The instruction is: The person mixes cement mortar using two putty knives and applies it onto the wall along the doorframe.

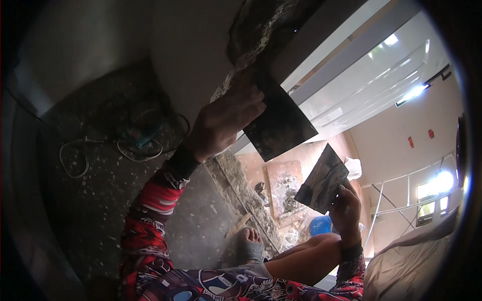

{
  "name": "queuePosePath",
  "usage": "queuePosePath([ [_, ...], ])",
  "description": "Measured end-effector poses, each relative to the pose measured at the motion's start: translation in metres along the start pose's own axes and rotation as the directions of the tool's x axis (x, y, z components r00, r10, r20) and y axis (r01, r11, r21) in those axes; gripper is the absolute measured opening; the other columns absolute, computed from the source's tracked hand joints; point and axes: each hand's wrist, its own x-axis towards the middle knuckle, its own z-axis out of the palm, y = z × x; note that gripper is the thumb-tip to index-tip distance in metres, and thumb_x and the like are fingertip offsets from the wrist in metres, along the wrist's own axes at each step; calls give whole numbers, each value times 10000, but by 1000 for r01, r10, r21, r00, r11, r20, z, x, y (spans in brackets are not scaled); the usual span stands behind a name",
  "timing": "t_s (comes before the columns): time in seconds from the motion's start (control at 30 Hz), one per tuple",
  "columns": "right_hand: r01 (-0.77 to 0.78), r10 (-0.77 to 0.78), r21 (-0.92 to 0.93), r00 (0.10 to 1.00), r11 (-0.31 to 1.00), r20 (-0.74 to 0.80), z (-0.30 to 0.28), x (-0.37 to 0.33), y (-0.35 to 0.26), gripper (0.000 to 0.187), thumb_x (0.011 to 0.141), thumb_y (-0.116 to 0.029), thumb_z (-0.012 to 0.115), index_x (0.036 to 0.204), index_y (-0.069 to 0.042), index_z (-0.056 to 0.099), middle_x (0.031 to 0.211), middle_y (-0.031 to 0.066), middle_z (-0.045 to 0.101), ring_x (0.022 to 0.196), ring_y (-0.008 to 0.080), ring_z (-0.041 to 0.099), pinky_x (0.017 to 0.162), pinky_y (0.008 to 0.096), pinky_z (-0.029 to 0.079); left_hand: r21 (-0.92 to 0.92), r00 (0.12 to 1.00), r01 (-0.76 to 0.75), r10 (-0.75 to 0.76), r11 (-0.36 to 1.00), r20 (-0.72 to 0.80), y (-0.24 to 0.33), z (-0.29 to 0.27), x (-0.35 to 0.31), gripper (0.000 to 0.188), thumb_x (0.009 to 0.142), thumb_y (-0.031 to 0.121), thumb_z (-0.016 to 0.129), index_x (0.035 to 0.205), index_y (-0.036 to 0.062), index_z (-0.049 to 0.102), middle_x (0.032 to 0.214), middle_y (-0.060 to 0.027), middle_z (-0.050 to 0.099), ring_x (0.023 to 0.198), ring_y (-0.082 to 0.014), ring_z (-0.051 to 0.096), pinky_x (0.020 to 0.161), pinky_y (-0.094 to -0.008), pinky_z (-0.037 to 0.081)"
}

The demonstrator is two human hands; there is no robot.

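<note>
My left hand (226,120) reaches up and forward to a dark square plate (282,120), its fingers over the plate's left edge. The plate is beside a broken strip of rough masonry (251,52) and a white frame (321,65). Lower and to the right, my right hand (346,208) grips a smaller dark flat plate (321,183) by its lower right edge. Pale smears mark its face. A gap separates the two plates. Shade hides what lies behind the larger plate.
On the dusty floor at left lies a teal power tool (143,134) with a pale cord (75,173). A rubble-strewn threshold (241,193) crosses beside my foot (250,246). Beyond are a mortar-smeared board (286,188), a blue bucket (320,226) and a white metal rack (401,200).
</note>
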Motion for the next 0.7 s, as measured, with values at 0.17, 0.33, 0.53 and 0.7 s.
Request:
queuePosePath([
  [0.17, 42, -42, 20, 999, 999, -14, -3, 3, 9, 394, 952, -148, 441, 1306, 16, 496, 1157, 121, 632, 1029, 218, 666, 837, 389, 594, 8, 999, 8, -8, 1000, 32, -5, 7, -22, 503, 696, -159, 612, 1152, 41, 688, 1267, -129, 643, 1236, -294, 591, 999, -391, 535],
  [0.33, 28, -29, -28, 998, 999, -46, -2, 2, 7, 373, 954, -134, 438, 1291, 11, 507, 1139, 110, 636, 1014, 204, 663, 834, 385, 589, -30, 1000, 19, -19, 999, 17, -12, 17, -54, 474, 692, -144, 634, 1129, 30, 692, 1231, -138, 659, 1217, -314, 602, 984, -407, 544],
  [0.53, -106, 105, 71, 994, 992, 27, 3, 14, 6, 359, 965, -141, 450, 1287, 3, 514, 1126, 108, 643, 981, 204, 667, 811, 375, 586, -20, 979, 140, -136, 990, 154, -13, 8, -113, 462, 708, -140, 627, 1134, 25, 692, 1225, -145, 659, 1212, -316, 601, 1001, -420, 531],
  [0.7, -175, 177, 85, 984, 981, -14, -8, 28, 23, 361, 976, -159, 443, 1300, -14, 508, 1135, 99, 641, 966, 194, 658, 775, 348, 559, -40, 897, 359, -333, 932, 292, 1, -7, -214, 477, 754, -121, 597, 1198, 38, 663, 1218, -156, 656, 1168, -330, 619, 981, -419, 529],
])
